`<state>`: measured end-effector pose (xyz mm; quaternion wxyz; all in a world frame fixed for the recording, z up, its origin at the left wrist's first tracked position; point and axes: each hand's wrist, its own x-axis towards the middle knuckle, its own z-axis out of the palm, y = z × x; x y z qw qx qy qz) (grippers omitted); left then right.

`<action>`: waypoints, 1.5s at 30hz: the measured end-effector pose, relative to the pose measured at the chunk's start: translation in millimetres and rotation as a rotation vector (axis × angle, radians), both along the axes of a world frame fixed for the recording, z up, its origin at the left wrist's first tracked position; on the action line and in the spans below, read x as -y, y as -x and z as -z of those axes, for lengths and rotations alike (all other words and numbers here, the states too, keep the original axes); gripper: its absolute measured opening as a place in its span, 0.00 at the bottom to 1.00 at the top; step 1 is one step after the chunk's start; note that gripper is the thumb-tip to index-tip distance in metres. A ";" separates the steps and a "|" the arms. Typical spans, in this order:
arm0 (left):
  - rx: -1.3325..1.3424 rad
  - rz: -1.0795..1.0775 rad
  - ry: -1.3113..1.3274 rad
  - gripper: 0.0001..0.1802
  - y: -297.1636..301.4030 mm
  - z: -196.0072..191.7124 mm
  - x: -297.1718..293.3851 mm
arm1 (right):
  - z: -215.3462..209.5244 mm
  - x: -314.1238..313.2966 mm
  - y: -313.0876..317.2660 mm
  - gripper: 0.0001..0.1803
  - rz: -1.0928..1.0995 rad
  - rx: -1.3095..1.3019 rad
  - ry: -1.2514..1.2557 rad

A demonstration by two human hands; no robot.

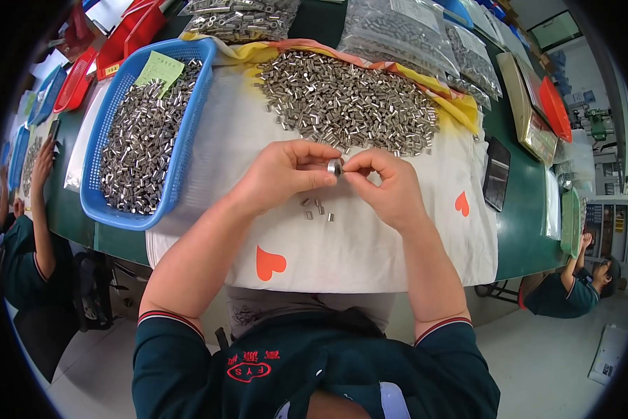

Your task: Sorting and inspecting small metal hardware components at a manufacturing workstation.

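Head view: gripping a round metal piece [334, 167] near centre in the fingers of the left hand [279, 176]; pinching fingers of the right hand [392, 187] together at its 3 o'clock side, can't tell on what. Near loose cylinders [319, 207] toward 6 o'clock, cylinder heap [349, 103] toward 12.

The green table [520, 227] is covered in its middle part by a white cloth [342, 258] with orange hearts, which is extended to the near edge. On this cloth, toward the far edge, a wide heap of small metal cylinders [349, 101] is spread, and a few loose cylinders [319, 207] are scattered closer to the near edge. On the left side, a blue basket [118, 219] is placed. At the right, just beside the cloth, a dark flat object [496, 174] is laid.
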<state>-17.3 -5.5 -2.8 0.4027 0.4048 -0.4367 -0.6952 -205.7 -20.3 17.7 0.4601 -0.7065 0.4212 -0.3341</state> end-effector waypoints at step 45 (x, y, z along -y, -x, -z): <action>0.001 -0.045 0.026 0.19 -1.4 -0.7 -2.0 | -0.3 -9.3 -8.6 0.08 0.052 -0.009 0.243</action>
